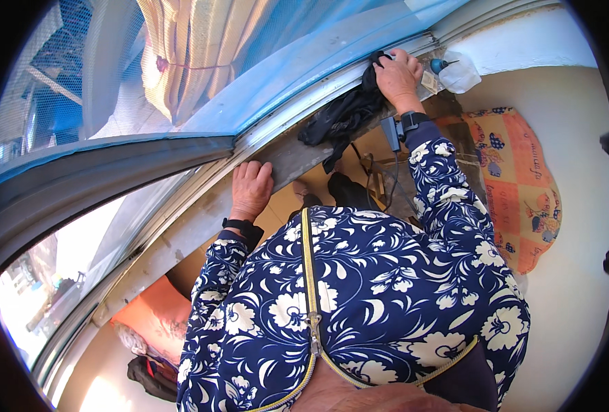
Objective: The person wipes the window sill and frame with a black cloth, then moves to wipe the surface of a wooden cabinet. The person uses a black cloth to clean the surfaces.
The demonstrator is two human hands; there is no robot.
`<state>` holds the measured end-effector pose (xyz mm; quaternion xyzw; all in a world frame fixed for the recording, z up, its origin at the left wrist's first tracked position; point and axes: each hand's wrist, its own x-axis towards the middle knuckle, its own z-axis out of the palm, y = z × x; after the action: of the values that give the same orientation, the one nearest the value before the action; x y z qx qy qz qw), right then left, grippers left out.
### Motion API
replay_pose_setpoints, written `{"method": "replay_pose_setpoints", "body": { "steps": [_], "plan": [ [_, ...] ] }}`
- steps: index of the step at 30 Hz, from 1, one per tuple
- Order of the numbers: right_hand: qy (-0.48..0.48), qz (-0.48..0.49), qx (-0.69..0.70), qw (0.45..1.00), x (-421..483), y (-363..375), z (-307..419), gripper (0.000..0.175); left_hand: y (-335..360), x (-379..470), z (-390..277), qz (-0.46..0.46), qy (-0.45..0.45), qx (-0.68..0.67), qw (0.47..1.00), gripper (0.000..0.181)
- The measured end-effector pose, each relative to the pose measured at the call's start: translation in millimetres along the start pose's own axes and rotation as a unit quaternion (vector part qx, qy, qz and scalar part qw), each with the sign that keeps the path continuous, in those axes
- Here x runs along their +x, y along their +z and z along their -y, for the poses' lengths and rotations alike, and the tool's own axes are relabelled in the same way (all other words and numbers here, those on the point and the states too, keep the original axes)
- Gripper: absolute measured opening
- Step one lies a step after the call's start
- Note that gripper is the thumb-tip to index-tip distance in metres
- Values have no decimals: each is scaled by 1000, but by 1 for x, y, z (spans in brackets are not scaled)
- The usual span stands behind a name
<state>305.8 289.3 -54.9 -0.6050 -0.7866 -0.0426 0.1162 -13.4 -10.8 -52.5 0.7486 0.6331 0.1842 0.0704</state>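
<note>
My right hand [398, 77] grips one end of a black cloth [343, 116] at the window track, near the frame's corner. The rest of the cloth trails leftward along the sill, and a part hangs over its inner edge. My left hand [252, 188] rests on the grey window sill [283, 165], its fingers bent over the surface beside the metal track [304, 103]; nothing shows in it. A screened sliding window sash [180, 149] stands beyond both hands.
A small blue bottle with a thin tip [438, 65] and a crumpled white plastic bag [460, 72] lie at the sill's right end. Gathered curtains [191, 56] hang beyond the screen. A patterned orange panel [520, 185] is at right, an orange cloth [155, 314] at lower left. Cables hang below the sill.
</note>
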Motion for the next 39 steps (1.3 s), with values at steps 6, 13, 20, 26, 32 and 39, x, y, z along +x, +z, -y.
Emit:
{"method": "replay_pose_setpoints", "body": {
  "steps": [6,13,20,26,32,39],
  "plan": [
    [128,59,-22,990,27,-10,-28,30,0,-2,1,2,-6,0,1000,30],
    [106,39,-3,994,24,7,-24,29,-5,1,-2,-8,5,4,1000,24],
    [41,15,39,998,-2,15,22,26,-6,-2,0,11,-4,-5,1000,29],
    [-6,3,69,998,-24,10,69,23,-5,-2,0,7,-4,-3,1000,25],
    [-16,-13,92,996,-48,-4,118,32,-5,-3,1,-9,7,-5,1000,26],
    [27,35,66,997,-52,-13,161,36,-2,-3,3,-5,10,13,1000,25]
  ]
}}
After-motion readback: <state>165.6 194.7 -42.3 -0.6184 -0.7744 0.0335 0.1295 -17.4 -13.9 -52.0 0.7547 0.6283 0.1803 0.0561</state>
